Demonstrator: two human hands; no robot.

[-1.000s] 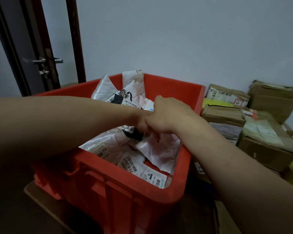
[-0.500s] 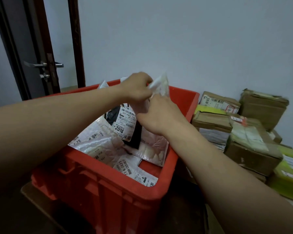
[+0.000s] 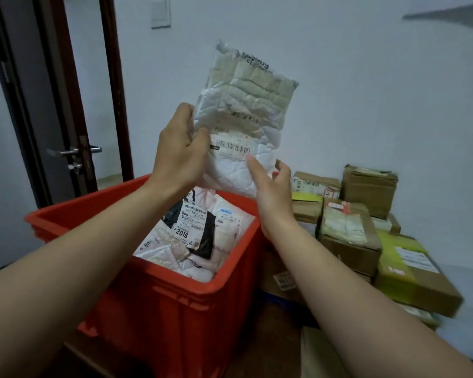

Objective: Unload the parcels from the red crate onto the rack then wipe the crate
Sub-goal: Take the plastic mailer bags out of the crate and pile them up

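White plastic parcel (image 3: 243, 118) is up in the air over the far side of the red crate (image 3: 175, 309). It's held upright w/ its barcode label facing the camera (print too small to read). L hand (image 3: 178, 156) grips the parcel's left edge, thumb pressed on the front and the other fingers (image 3: 185, 110) curled round the edge. R hand (image 3: 271, 192) is at the parcel's lower right corner, fingers loose and nearly straight. Its thumb is in front of the bag and the rest are behind; can't tell if they actually touch it.

More parcels lie in the crate below. A black bag (image 3: 208, 236) w/ a white label reading "2016" sits on top, w/ pale plastic bags (image 3: 227, 227) around and under it.

Just right of the crate is a pile of cardboard boxes (image 3: 350, 241), some w/ yellow-green wrap, stacked against the white wall (image 3: 366, 91). To the left is a dark door (image 3: 38, 105) w/ a metal handle (image 3: 71, 151). A light switch (image 3: 161, 13) is high on the wall.
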